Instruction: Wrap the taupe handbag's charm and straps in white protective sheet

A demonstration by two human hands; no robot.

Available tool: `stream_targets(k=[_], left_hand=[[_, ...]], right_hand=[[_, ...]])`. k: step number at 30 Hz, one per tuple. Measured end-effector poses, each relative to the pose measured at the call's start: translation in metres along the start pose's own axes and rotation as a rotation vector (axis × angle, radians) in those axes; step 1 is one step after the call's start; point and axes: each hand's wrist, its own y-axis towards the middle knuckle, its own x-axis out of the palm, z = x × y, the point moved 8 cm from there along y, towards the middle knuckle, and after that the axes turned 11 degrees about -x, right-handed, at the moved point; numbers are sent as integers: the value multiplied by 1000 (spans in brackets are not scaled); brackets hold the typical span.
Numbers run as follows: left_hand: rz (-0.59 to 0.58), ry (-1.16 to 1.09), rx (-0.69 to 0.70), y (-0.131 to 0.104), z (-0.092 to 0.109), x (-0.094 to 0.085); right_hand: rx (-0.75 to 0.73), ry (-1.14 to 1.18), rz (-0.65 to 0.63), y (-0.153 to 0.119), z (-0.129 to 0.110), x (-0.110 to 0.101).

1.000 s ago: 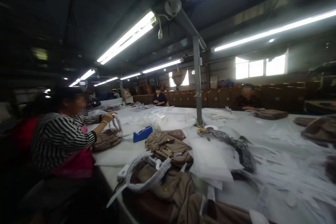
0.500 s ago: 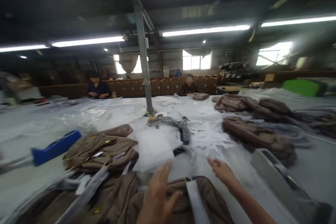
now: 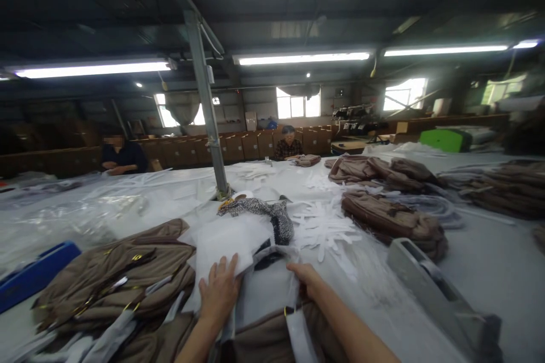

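Observation:
My left hand [image 3: 219,292] lies with its fingers spread on the lower edge of a stack of thin white sheets [image 3: 223,241]. Closed at the fingertips, my right hand [image 3: 304,279] pinches the edge of a translucent white liner [image 3: 266,289]. That liner is at the open top of a brown bag [image 3: 259,340] in front of me, which has a white-wrapped strap [image 3: 299,332]. Another brown bag [image 3: 149,272], with yellow-gold fittings, lies to the left. Behind the sheets is a black-and-white patterned cloth [image 3: 281,221].
A blue tape dispenser [image 3: 38,272] is at the left, a grey device [image 3: 443,295] at the right. White strips [image 3: 326,227] and more brown bags [image 3: 395,218] lie beyond. A metal post [image 3: 206,102] rises from the table. Two people sit across it.
My left hand has moved forward and left onto the white sheets. My right hand has come left and taken hold of the liner's edge. The camera view has turned right.

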Motion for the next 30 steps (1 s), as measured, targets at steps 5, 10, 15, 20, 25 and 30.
stream_targets(k=[5,10,15,20,25,30], left_hand=[[28,-187,-61,15,-7,-22],[-107,-243,-76,31,-4,-19],[-172,-445,-89,29,2,-31],[-363,-1001,-48,-7,5,-69],[-1103,-1375,251,-100,16,-87],[-1236,-1668,297,-175,-4,-107]], right_hand=[[-3,71,54,-17,-13,3],[-88,209,57,-66,-35,-9],[-261,374,-46,-132,-74,-29],[-366,424,-100,-183,-120,-43],[-380,412,-161,-204,-144,-34],[-401,344,-68,-204,-143,-40]])
